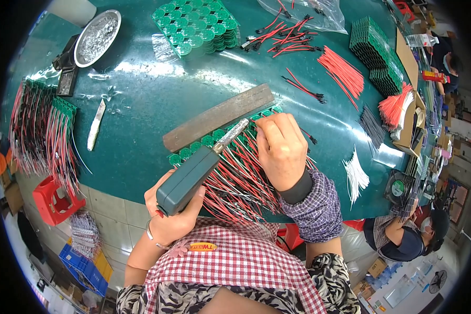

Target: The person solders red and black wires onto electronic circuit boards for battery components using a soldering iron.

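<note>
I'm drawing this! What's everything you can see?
Table: one, green, centre
Soldering tool: one, dark green, centre
Bar: one, brown, centre
Wired boards: several, green, beside bar and left
Board stacks: several, green, back
Wires: many, red, black, white, table
Bowl: one, silver, back left
Slim tool: one, silver, left
Fan: one, black, right
Stool: one, red, lower left
Crate: one, blue, lower left
Other people: at least two, dark tops, right
Rest: too small to count
Left hand: one, holding soldering tool
Right hand: one, at wired boards

From the person's head, one fisheye view looks down closely on the table [136,125].
</note>
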`<state>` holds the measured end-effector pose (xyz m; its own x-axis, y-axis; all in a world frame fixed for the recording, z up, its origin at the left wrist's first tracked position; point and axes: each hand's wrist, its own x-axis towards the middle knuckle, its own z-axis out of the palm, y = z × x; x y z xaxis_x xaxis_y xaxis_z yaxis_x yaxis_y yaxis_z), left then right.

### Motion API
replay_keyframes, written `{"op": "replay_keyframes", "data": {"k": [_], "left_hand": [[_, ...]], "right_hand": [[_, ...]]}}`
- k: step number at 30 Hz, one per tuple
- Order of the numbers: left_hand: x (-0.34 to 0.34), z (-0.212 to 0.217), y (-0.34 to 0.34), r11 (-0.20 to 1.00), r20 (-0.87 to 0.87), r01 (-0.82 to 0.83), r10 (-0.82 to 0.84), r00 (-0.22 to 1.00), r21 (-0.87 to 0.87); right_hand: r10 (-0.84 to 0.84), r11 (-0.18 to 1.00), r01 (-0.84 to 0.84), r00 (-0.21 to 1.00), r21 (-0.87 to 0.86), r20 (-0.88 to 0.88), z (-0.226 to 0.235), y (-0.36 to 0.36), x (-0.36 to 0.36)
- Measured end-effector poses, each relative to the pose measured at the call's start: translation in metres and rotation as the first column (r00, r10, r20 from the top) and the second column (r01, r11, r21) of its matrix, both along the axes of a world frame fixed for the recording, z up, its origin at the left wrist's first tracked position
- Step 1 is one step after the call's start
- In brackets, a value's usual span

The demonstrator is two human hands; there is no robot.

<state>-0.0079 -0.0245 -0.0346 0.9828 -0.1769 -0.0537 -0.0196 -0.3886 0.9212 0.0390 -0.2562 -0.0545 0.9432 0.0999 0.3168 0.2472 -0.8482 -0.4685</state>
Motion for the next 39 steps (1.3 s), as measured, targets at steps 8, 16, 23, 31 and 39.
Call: {"op": "replay_keyframes", "data": {"k": [8,16,23,31,39], "left_hand": [[-0.012,-0.001,0.012,0.988,0.098,-0.076,0.063,0.993,0.136],[0.028,0.019,0.038,0.852,0.450,-0.496,0.514,0.730,-0.167],[0.065,0.033,0.090,0.682,0.359,-0.720,0.709,0.606,-0.130],[0.005,0.015,0.021,0.853,-0.088,-0.460,0.453,0.887,-0.246],[-0.009,0.004,0.007,0.991,-0.056,-0.135,0.136,0.989,0.015]], "right_hand": [[0.003,1.000,-0.003,1.000,-0.010,-0.003,0.001,0.001,0.000],[-0.005,1.000,0.005,1.000,-0.012,-0.007,0.001,-0.001,0.000],[0.005,1.000,-0.005,1.000,0.007,-0.008,0.001,0.005,0.003],[0.014,0.995,-0.022,0.997,-0.098,-0.077,-0.003,0.000,0.003],[0.009,0.996,-0.016,0.996,-0.087,-0.086,-0.002,0.004,0.006]]}}
